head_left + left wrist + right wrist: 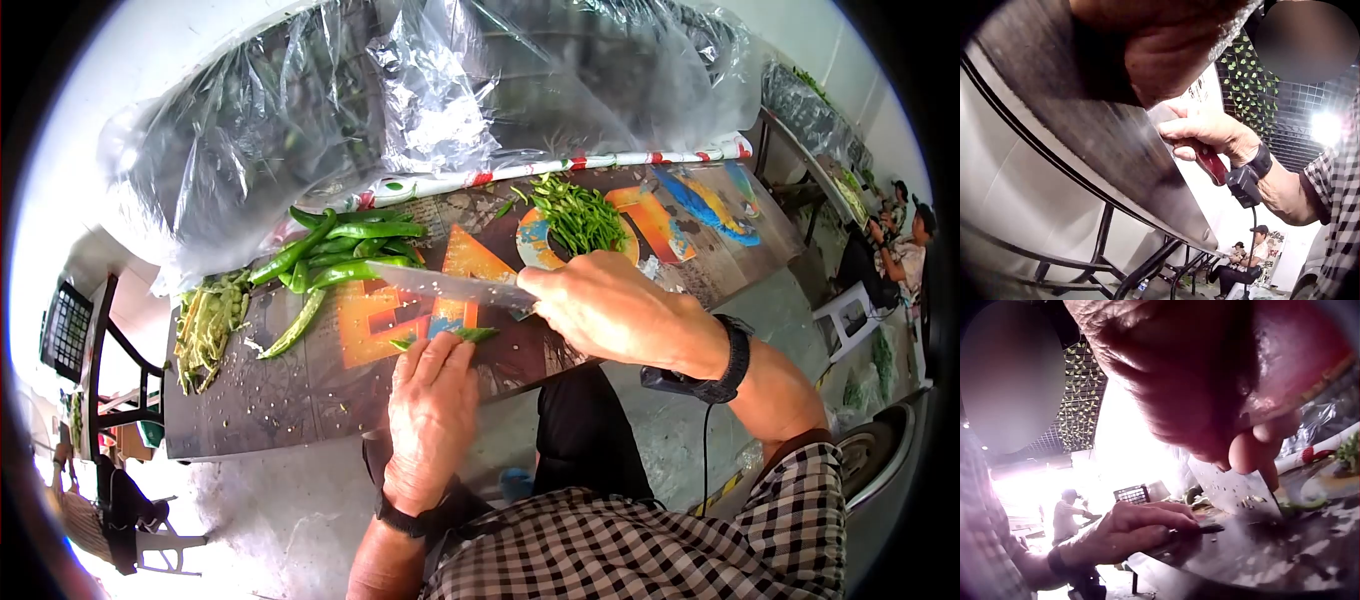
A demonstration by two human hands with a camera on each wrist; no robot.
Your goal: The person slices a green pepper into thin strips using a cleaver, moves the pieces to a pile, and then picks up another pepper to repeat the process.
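My right hand (620,310) grips a knife with a broad blade (450,287); its red handle (1212,166) shows in the left wrist view. Small bits cling to the blade (1235,490), which hangs tilted over the table. My left hand (435,400) holds a piece of green pepper (478,334) down near the table's front edge, with its ends sticking out either side of the fingertips. Beyond the blade lies a pile of whole long green peppers (340,245). One split pepper (295,325) lies left of the knife.
A heap of green pepper strips (575,215) lies at the back right of the patterned table (290,400). Pale pepper cores (210,330) are heaped at the left end. Clear plastic sheeting (440,90) covers the bulk behind. People sit farther off, one by a white stool (850,320).
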